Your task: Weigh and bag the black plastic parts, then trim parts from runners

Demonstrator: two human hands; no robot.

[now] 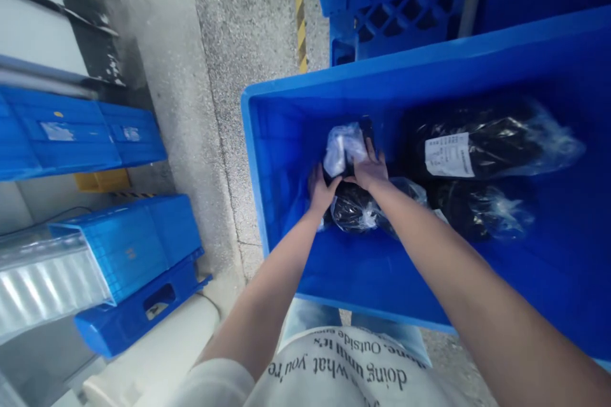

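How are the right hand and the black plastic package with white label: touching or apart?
Apart. The head view shows the right hand and the black plastic package with white label, with dark floor of the blue plastic bin between them.

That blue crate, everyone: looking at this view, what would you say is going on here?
A person is reaching into a large blue plastic crate with both bare hands. The left hand and the right hand are at a black item wrapped in clear plastic. A black plastic-wrapped bundle lies just below the hands. Further along the crate lie a labelled black package and another black package.
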